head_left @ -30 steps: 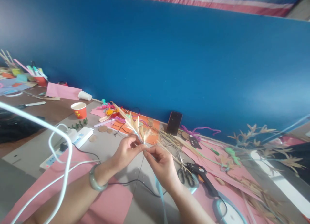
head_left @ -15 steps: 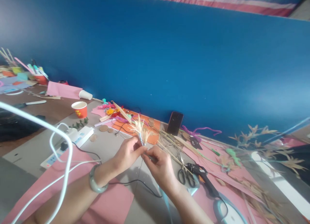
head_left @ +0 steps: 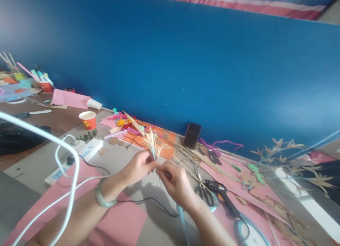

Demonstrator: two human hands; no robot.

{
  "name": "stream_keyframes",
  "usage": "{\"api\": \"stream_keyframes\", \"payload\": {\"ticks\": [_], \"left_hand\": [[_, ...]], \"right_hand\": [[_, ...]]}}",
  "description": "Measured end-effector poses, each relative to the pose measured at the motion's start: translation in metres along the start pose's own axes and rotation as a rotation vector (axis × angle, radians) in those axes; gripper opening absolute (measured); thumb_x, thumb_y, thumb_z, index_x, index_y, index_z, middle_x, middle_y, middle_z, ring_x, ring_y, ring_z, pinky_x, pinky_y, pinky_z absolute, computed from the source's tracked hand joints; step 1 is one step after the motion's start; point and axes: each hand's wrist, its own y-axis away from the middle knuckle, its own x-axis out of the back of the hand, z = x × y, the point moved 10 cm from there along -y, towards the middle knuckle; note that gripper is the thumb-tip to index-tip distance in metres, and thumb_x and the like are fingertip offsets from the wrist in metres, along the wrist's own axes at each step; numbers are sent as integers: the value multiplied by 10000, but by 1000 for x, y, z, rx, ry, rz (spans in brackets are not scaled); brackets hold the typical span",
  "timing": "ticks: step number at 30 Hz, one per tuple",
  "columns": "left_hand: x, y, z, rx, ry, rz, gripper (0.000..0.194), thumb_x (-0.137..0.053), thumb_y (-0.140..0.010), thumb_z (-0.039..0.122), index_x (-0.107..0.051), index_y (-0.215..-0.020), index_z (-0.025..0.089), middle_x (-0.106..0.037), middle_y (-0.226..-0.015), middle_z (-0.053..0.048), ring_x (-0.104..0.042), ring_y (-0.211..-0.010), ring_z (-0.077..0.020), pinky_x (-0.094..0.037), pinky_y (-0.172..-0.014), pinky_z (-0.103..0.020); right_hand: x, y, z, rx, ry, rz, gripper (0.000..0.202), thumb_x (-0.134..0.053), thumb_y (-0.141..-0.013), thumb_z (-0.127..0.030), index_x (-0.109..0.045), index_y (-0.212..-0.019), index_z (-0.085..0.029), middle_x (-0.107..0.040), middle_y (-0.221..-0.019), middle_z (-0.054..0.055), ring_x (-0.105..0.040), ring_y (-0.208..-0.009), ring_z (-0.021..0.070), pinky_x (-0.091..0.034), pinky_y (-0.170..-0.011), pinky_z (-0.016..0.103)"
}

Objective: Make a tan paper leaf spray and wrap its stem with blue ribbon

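Petals [head_left: 151, 138] of a pale straw colour fan upward from the small sprig [head_left: 153, 151], which stands nearly upright above my fingertips, over the middle of the grey table [head_left: 156, 227]. My left hand [head_left: 140, 164] grasps it low down, thumb and forefinger pinched together, and a green bangle [head_left: 103, 198] circles that wrist. My right hand [head_left: 175, 180] meets it there, its thumb and forefinger closed on the bottom of the sprig, the other fingers curled in. Light blue ribbon [head_left: 181, 217] hangs below my right hand; I cannot tell whether my fingers hold its upper end.

Just beyond my right wrist lie black-handled scissors [head_left: 204, 195] and a black glue gun [head_left: 223, 196], beside pink paper [head_left: 221, 221]. A dark phone [head_left: 192, 135] leans against the blue wall [head_left: 170, 61], with a purple pipe cleaner [head_left: 223, 143] to its right. Orange paper [head_left: 167, 152] lies behind the petals. On my left are a white power strip [head_left: 89, 150], a red paper cup [head_left: 88, 121] standing upright, and a loop of white cable [head_left: 75, 171] crossing in front of the pink sheet [head_left: 124, 221] under my left forearm.
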Motion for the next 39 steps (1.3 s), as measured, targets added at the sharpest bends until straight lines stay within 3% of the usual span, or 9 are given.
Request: {"api": "stream_keyframes", "payload": {"ticks": [4, 10, 17, 25, 29, 31, 35, 39], "left_hand": [[-3, -3, 3, -7, 192, -76, 238, -729, -751, 323, -566, -746, 150, -535, -610, 34, -504, -559, -99, -396, -549, -232], [-11, -1, 16, -67, 310, -288, 170, -749, -742, 283, -665, -750, 136, -603, -664, -1, -526, -592, -100, -425, -600, -240], [-2, -6, 12, -71, 221, -132, 186, -719, -763, 263, -619, -663, 142, -562, -610, 17, -524, -620, -104, -424, -624, -234], [0, -6, 6, -71, 101, -84, 236, -673, -806, 342, -600, -724, 134, -598, -639, -8, -570, -635, -126, -439, -603, -240], [2, -5, 8, -77, 4, -54, 234, -633, -829, 347, -592, -743, 134, -624, -668, -24, -610, -651, -146, -464, -608, -249], [3, -5, 7, -72, -24, -30, 237, -627, -830, 358, -595, -760, 134, -634, -694, -30, -623, -652, -150, -481, -612, -253], [4, -7, 1, -73, -17, 32, 256, -642, -811, 382, -601, -749, 137, -640, -718, -34, -610, -613, -142, -495, -574, -248], [6, -8, -4, -78, 1, 116, 224, -674, -778, 346, -601, -722, 142, -617, -691, -24, -586, -602, -136, -480, -532, -233]], "right_hand": [[-1, 0, 15, -186, -221, 12, 155, -642, -823, -194, -645, -669, -172, -626, -621, -1, -551, -583, 132, -401, -571, 242], [-15, 4, 23, -337, -572, -71, 176, -719, -793, -327, -694, -706, -177, -748, -776, 43, -668, -766, 196, -473, -718, 289], [-10, 5, 38, -426, -571, 70, 213, -796, -697, -339, -672, -627, -181, -743, -707, 37, -680, -735, 206, -467, -683, 291], [-12, 8, 44, -488, -621, 122, 276, -834, -626, -387, -658, -622, -175, -723, -676, 35, -653, -667, 185, -482, -658, 292], [-18, 10, 48, -560, -669, 87, 296, -792, -672, -426, -661, -632, -163, -617, -537, -21, -467, -459, 86, -361, -465, 224], [-19, 11, 51, -577, -684, 99, 292, -779, -687, -419, -657, -623, -161, -585, -513, -33, -411, -437, 72, -323, -442, 219], [-15, 10, 53, -519, -645, 170, 239, -799, -660, -376, -693, -661, -161, -675, -626, 18, -559, -575, 142, -439, -559, 266], [-9, 8, 48, -452, -529, 206, 189, -769, -694, -332, -702, -635, -164, -675, -626, 23, -582, -610, 162, -458, -610, 288]]}}
